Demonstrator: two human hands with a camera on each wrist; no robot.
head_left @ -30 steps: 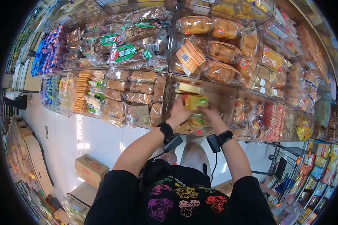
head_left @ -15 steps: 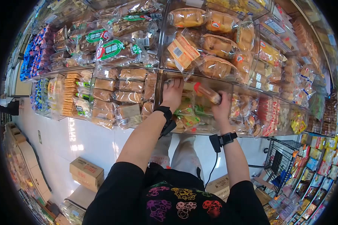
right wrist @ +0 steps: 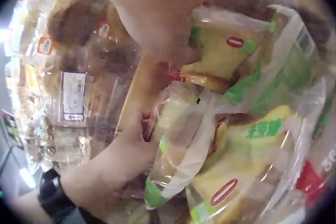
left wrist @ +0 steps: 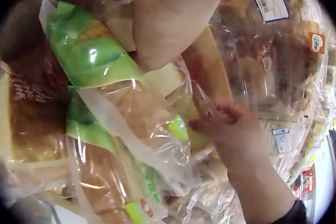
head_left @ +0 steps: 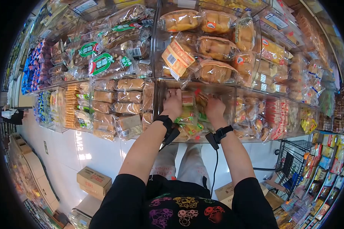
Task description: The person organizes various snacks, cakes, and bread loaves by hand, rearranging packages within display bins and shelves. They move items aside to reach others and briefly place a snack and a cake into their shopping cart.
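Observation:
In the head view, both hands are inside a clear-walled bin (head_left: 233, 93) of wrapped bread. My left hand (head_left: 173, 103) is at the bin's left, its fingers on a wrapped bread (head_left: 187, 100) near the back. On the right, my right hand (head_left: 216, 109) grips another wrapped bread (head_left: 201, 100). The left wrist view shows my right hand (left wrist: 244, 150) pinching a wrapper's edge, with a green-and-clear package (left wrist: 126, 85) in front. In the right wrist view, fingers of my left hand (right wrist: 118, 158) curl at the end of a wrapped bread (right wrist: 178, 113); their undersides are hidden.
Wrapped rolls (head_left: 216, 70) fill the bin behind, and packed brown loaves (head_left: 130, 95) stand to the left. Red-and-white packages (head_left: 272, 118) are at the right. A shopping cart (head_left: 294, 162) and a cardboard box (head_left: 94, 182) stand on the floor.
The bread my right hand holds has moved down and left into the bin from a tilted, raised position. Earlier, both hands were together around a yellow package; they have since moved apart.

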